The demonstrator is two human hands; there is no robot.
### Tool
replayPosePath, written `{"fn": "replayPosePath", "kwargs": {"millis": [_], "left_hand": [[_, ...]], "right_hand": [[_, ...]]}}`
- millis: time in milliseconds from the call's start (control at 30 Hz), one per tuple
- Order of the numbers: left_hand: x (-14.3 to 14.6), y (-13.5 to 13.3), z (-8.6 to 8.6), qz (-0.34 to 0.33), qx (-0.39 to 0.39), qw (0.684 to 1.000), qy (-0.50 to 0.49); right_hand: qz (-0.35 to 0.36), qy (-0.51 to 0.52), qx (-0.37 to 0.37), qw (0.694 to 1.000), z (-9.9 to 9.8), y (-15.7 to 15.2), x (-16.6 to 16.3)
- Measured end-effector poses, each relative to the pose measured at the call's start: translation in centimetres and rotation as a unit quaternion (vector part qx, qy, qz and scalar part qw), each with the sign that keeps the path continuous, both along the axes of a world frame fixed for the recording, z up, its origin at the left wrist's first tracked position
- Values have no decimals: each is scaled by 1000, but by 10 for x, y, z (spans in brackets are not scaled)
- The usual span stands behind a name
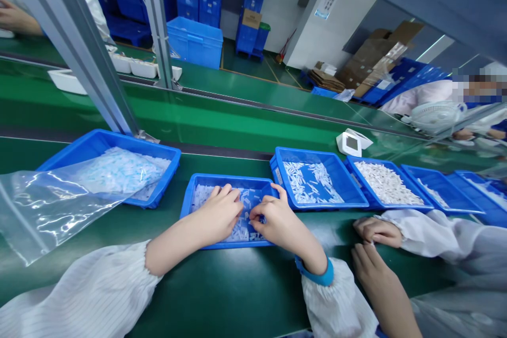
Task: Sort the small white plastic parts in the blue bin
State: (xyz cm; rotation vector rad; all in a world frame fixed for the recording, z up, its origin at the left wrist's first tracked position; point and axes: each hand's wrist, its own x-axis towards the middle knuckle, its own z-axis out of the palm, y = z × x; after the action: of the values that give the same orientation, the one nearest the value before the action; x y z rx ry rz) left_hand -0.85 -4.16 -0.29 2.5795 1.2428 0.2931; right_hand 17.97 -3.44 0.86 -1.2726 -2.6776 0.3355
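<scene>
Both my hands rest inside a small blue tray (198,182) of small white plastic parts (241,227) on the green table. My left hand (217,212) lies over the parts with its fingers curled down into them. My right hand (275,220) is beside it, fingertips pinched together on small white parts at the tray's middle. A blue band (317,276) circles my right wrist. What my left fingers hold, if anything, is hidden.
A larger blue tray (91,145) with a clear plastic bag (47,206) of white parts stands at left. More blue trays (340,169) of white parts line the right. A co-worker's hands (376,232) work at right. A white device (350,143) sits behind.
</scene>
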Motion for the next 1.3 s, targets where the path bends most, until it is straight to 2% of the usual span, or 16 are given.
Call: {"fn": "replayPosePath", "kwargs": {"millis": [200,533,633,733,800,900,1000,1067,1133,1233,1300], "left_hand": [[1,0,3,-8,-6,1000,17],[3,3,4,14,-1,999,-43],[3,6,3,23,-13,998,-58],[3,7,3,25,-4,997,-70],[2,7,3,24,15,998,-61],[0,7,4,25,31,995,-86],[-1,9,4,47,29,988,-146],[0,10,4,77,-3,977,-198],[0,11,6,116,-70,951,-278],[2,10,12,169,-191,882,-397],[4,7,16,195,-249,841,-440]], "right_hand": [[0,-7,6,1000,3,-1,-1],[8,-2,12,1000,1,-1,0],[-9,31,6,999,2,0,-2],[-53,117,6,992,3,2,-4],[-90,203,16,975,4,3,-5],[-136,336,0,932,4,4,-4],[-160,442,-67,880,0,4,-5],[-168,493,-121,845,-1,4,-7],[-171,526,-170,816,-1,3,-10],[-169,555,-216,785,1,1,-13],[-173,573,-229,768,1,0,-14]]}}
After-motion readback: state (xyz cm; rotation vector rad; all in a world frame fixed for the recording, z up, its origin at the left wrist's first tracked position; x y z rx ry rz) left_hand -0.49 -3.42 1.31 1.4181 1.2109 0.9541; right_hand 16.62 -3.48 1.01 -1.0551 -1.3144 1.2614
